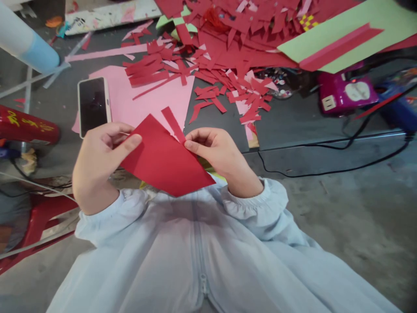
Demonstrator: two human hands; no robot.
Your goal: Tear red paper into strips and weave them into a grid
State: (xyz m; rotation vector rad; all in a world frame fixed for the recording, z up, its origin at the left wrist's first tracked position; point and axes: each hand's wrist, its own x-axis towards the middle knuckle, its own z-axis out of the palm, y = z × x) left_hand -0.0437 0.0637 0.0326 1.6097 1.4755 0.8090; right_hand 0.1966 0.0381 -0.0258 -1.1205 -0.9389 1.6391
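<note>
My left hand (97,161) grips a red sheet of paper (166,158) by its left side, thumb on top and fingers behind. The sheet is tilted in front of my body, over the table's near edge. A narrow red paper strip (172,124) is pinched between the thumb and fingers of my right hand (218,152). The strip's lower end lies at the sheet's upper right edge; whether they are joined there I cannot tell. Beyond my hands a pink sheet (153,102) lies on the table, partly under a phone (94,104).
Cut red and pink paper scraps (224,82) cover the table's back. A red can (28,126) lies at left, below a blue-and-white cylinder (32,43). At right are a green sheet (387,26), a purple device (345,93) and a black cable (312,174) hanging over the table edge.
</note>
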